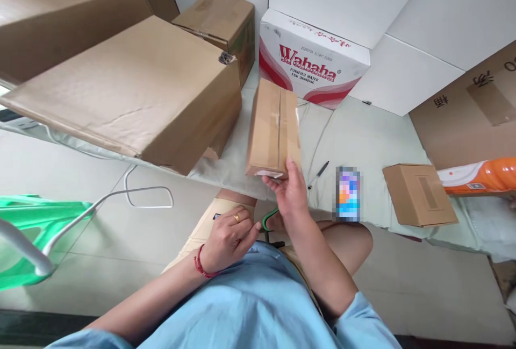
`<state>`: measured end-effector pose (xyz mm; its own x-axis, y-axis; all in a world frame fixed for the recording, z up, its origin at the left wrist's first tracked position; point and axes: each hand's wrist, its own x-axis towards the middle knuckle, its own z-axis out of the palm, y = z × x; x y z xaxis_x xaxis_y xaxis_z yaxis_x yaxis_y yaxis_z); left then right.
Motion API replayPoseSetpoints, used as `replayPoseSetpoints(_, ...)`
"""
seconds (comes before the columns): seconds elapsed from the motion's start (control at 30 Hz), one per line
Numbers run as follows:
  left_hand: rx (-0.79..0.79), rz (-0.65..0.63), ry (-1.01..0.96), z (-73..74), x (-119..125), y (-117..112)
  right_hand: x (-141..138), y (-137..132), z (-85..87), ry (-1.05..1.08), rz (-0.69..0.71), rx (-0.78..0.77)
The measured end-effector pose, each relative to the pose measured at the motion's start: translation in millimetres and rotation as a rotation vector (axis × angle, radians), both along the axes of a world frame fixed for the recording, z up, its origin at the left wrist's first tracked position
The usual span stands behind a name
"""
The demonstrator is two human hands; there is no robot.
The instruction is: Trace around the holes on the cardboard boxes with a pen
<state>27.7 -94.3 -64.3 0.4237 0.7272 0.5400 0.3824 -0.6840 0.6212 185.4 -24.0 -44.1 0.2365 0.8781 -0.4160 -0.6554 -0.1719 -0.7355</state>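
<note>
My right hand (291, 190) grips the near end of a small brown cardboard box (274, 128), thumb on its right edge and fingers under the near end. Clear tape runs along the box's top seam, and a pale label shows low on its near face. My left hand (231, 236) is closed over my left thigh, with a ring and a red bracelet on it. Its fingers curl inward, so whatever they may hold is hidden. To the right of the box, a pen (319, 174) and a phone with a blurred screen (348, 194) lie on the pale cloth (334, 139).
Large cardboard boxes (121, 85) crowd the left side. Behind stands a white and red Wahaha carton (314, 58). A smaller brown box (420, 194) and an orange-labelled package (479, 174) lie at right. A green stool (36, 236) is on the floor at left.
</note>
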Motion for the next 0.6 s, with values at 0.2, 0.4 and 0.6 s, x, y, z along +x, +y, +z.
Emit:
replayPoseSetpoints(0.2, 0.339, 0.197, -0.01, 45.5, -34, 23, -45, 31, -7.7, -0.091, 0.153, 0.039)
replayPoseSetpoints(0.4, 0.455, 0.43, 0.068, 58.1, -60, 57, -27, 50, -21.3, -0.363, 0.364, -0.074)
replayPoseSetpoints(0.6, 0.342, 0.438, 0.025, 57.7, -42, 61, 24, 17, -19.5, -0.768, 0.33, 0.065)
